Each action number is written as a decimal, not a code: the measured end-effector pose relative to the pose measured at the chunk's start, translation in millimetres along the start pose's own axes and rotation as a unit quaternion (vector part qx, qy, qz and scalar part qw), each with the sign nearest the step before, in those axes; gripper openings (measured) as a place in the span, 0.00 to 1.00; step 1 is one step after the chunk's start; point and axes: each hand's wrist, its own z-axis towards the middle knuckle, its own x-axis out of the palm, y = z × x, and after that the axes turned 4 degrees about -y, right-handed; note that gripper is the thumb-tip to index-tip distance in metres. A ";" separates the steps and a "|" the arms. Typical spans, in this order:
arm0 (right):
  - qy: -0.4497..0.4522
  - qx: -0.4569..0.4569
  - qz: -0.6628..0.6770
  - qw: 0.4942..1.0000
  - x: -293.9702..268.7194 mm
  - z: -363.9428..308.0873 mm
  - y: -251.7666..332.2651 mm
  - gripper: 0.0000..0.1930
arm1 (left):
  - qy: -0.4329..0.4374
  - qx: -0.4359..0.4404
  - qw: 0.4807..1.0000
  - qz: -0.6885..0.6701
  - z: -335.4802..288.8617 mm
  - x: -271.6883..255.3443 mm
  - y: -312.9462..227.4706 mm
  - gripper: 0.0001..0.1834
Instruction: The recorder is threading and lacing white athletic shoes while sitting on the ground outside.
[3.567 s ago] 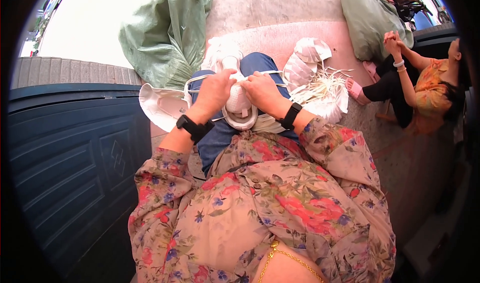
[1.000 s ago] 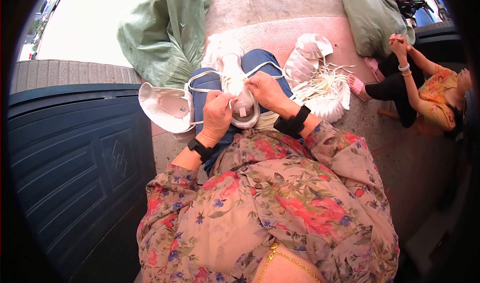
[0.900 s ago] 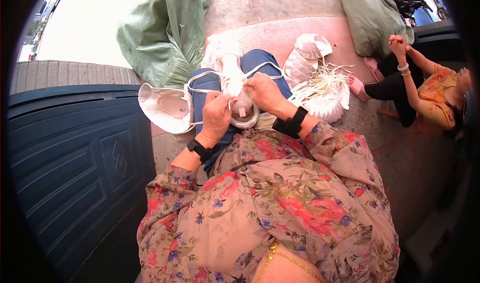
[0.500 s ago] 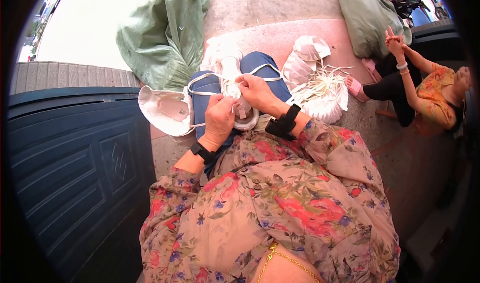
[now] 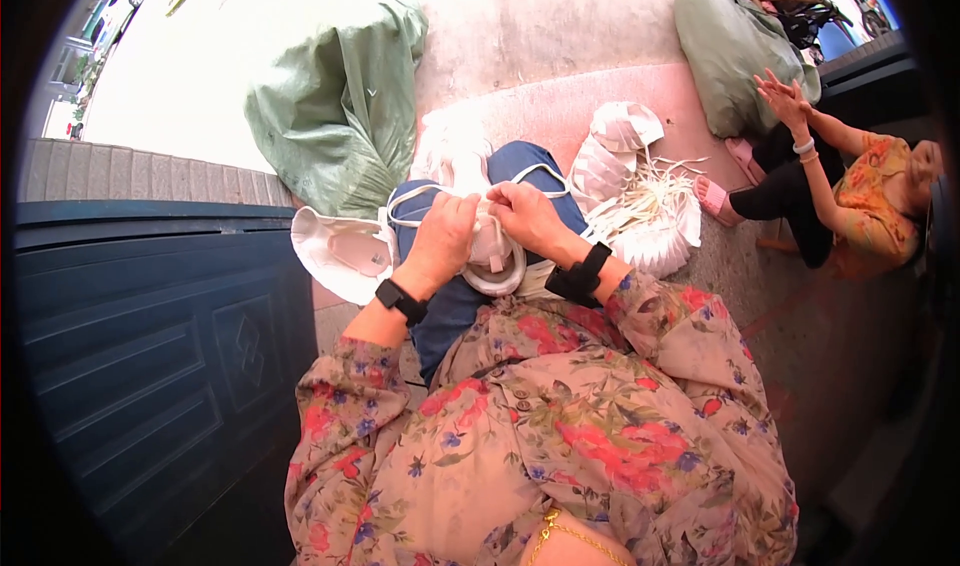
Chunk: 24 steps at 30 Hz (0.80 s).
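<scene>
A pale sneaker [image 5: 493,274] rests between my knees, its heel toward me. Over its front part, my left hand [image 5: 446,234] and my right hand [image 5: 530,221] are close together, fingers closed in a pinch on the white shoelace [image 5: 410,192]. One loose end of the lace loops out over the left knee of my jeans and the other over the right knee. My hands hide the eyelets and the tongue.
White shoes [image 5: 345,251] sit beside my left leg. At my right lie more white shoes [image 5: 645,231] and a bundle of laces [image 5: 655,188]. Green sacks [image 5: 345,106] stand ahead. A blue panelled door [image 5: 170,336] is at left; a seated person [image 5: 865,191] is at right.
My left hand has moved up and forward along the shoe, and my right hand has turned its fingers inward beside it. The seated person's hands have spread open.
</scene>
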 end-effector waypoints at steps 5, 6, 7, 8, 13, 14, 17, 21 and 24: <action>-0.081 -0.217 -0.219 0.948 -16.5 13.6 -4.0 0.09 | 0.061 -0.091 0.960 0.256 -26.4 -38.5 21.2 0.05; -0.084 -0.244 -0.240 0.936 -12.7 17.9 -14.0 0.09 | 0.068 -0.089 0.960 0.256 -28.7 -48.0 25.0 0.05; -0.083 -0.243 -0.237 0.937 -12.9 22.2 -15.5 0.09 | 0.039 -0.093 0.952 0.289 -33.9 -58.2 30.0 0.04; -0.034 -0.264 -0.283 0.921 -14.7 25.0 -16.4 0.07 | 0.010 -0.098 0.943 0.319 -38.8 -65.6 34.2 0.03; 0.024 -0.298 -0.367 0.881 -15.8 31.5 -12.5 0.06 | -0.076 -0.134 0.910 0.384 -47.2 -83.8 49.4 0.06; 0.025 -0.299 -0.367 0.881 -15.4 31.2 -11.5 0.06 | -0.104 -0.157 0.902 0.389 -49.1 -85.2 53.3 0.06; -0.033 -0.267 -0.372 0.888 -16.7 28.1 -10.2 0.05 | -0.219 -0.207 0.877 0.374 -57.9 -105.2 77.4 0.08; -0.011 -0.125 -0.288 0.949 -9.0 22.2 -8.5 0.07 | -0.539 -0.447 0.712 0.043 -79.5 -167.3 120.0 0.13; 0.025 -0.071 -0.209 0.975 -9.9 16.5 -5.4 0.08 | -0.604 -0.463 0.569 -0.311 -80.1 -211.6 116.3 0.10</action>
